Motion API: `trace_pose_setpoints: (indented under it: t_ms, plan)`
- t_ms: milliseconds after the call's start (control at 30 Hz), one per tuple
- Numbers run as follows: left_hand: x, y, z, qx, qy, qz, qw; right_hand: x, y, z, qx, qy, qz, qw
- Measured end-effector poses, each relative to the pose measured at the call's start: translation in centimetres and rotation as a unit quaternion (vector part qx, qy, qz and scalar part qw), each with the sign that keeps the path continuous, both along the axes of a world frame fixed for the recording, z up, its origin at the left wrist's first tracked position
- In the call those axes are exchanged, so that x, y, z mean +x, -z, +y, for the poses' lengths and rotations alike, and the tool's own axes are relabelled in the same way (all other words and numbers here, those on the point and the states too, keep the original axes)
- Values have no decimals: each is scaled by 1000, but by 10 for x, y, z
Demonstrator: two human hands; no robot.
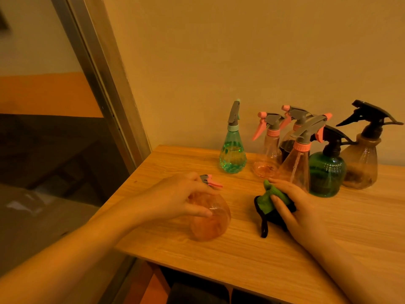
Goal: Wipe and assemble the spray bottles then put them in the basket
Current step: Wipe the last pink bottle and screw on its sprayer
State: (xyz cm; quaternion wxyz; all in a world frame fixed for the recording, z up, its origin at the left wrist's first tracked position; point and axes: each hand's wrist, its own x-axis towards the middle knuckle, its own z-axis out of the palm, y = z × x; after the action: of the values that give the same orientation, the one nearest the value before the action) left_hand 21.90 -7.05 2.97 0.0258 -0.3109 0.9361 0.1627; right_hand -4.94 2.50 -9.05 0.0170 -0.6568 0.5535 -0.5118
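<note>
A clear pink spray bottle [210, 222] stands on the wooden table [252, 255], its grey and pink trigger head poking out past my fingers. My left hand [175, 200] grips this bottle around its upper part from above. To the right, my right hand [300, 209] rests on a green and black cloth [269, 205], fingers pressing it onto the table. No basket is in view.
Against the back wall stand several assembled spray bottles: a teal one [233, 156], pink ones [268, 156], a dark green one [327, 174] and a brownish one [360, 165]. The table's left edge drops off beside a metal door frame [105, 95].
</note>
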Motion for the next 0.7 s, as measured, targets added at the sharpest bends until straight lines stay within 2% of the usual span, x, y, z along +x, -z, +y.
trace_pose_setpoints:
  t_ms: [133, 267, 467, 700]
  plan:
    - [-1, 10, -5, 5, 7, 21, 1000, 1, -1, 0, 18, -1, 26, 1000]
    - [11, 10, -24, 111, 10, 67, 991, 0, 1, -2, 19, 8, 30, 999]
    - [18, 23, -37, 139, 41, 30, 989, -2, 2, -3, 22, 14, 32, 999]
    - [-10, 42, -18, -50, -30, 43, 997, -4, 4, -3, 52, 2, 36, 998]
